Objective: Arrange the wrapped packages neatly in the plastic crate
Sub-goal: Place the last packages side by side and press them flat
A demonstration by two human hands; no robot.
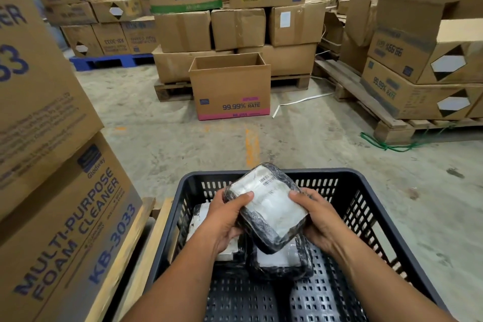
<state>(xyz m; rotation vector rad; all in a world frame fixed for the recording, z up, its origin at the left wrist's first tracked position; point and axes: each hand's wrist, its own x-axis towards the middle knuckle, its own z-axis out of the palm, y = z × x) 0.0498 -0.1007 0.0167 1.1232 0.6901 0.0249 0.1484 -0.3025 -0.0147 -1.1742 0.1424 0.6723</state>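
Head view: wrapped package [266,206] clasped at both ends by left hand [230,219] and right hand [320,219], long axis slanting toward crate [366,185] far-left corner, over two lying packages [279,260].

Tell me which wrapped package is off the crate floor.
The package with the barcode label, held tilted between left hand and right hand. The other two lie in the crate.
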